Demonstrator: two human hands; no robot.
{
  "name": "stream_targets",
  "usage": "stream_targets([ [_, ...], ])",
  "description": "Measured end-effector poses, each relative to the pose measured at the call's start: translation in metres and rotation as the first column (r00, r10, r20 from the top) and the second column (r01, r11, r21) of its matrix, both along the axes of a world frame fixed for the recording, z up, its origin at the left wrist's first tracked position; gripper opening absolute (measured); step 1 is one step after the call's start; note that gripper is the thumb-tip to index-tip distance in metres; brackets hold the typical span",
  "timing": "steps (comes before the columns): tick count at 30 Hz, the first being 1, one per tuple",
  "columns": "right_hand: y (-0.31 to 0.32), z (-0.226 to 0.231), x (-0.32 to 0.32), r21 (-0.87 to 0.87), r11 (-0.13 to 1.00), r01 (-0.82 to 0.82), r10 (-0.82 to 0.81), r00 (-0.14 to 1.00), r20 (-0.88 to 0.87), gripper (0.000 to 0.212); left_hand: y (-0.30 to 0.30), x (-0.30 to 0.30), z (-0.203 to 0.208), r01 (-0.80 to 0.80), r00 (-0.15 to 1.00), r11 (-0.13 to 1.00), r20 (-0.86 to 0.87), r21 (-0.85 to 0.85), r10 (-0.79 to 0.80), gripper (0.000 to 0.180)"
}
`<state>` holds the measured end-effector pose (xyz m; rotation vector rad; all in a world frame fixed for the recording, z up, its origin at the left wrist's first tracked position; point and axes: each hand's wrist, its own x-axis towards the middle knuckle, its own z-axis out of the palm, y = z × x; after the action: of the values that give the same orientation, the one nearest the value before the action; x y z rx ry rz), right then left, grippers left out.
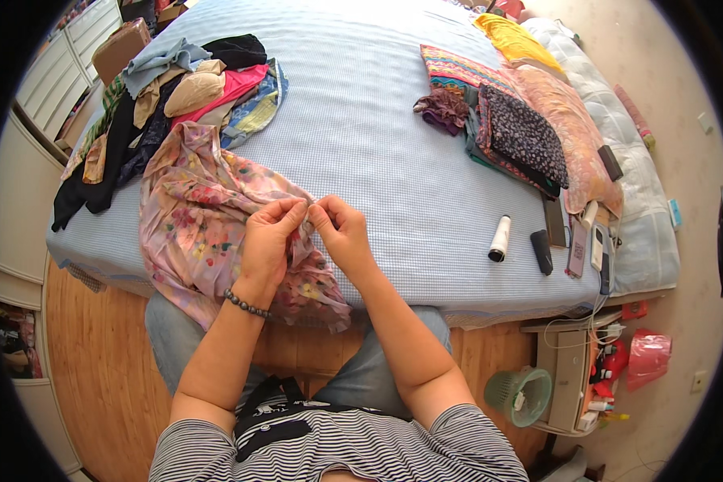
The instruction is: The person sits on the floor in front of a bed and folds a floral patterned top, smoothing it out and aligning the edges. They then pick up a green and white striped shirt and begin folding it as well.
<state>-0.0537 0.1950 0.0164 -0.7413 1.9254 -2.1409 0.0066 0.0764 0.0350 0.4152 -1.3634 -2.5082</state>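
A thin pink floral garment (pixel 189 205) lies rumpled over the bed's near edge and hangs down across my knees; its cut cannot be made out. My left hand (pixel 267 245), below a dark bead bracelet (pixel 247 304), pinches the garment's right edge between thumb and fingertips. Close beside it, my right hand (pixel 343 234) is closed in a pinch on the same edge, thumbs almost touching. Whatever small detail sits between the fingertips is hidden.
Mixed clothes (pixel 193 88) are heaped at the bed's left. Folded clothes (pixel 522 136) lie at the right beside a peach pillow (pixel 550 104). Nearer are a white-and-black tube (pixel 500 238) and a dark case (pixel 541 253). A green wastebasket (pixel 506 394) stands on the floor by an open drawer (pixel 561 377).
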Motion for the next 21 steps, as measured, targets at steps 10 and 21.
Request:
stream_targets([
  [10,0.058,0.003,-0.062,0.484,0.825,0.291,-0.309,0.95,-0.044,0.044,-0.016,0.007,-0.009,-0.015,0.999,1.0,-0.04,0.009,0.015,0.011],
  [21,0.036,-0.017,-0.058,0.252,0.946,0.203,-0.179,0.977,-0.114,0.012,-0.04,0.042,-0.006,0.083,0.996,0.89,0.023,-0.448,-0.081,0.014],
])
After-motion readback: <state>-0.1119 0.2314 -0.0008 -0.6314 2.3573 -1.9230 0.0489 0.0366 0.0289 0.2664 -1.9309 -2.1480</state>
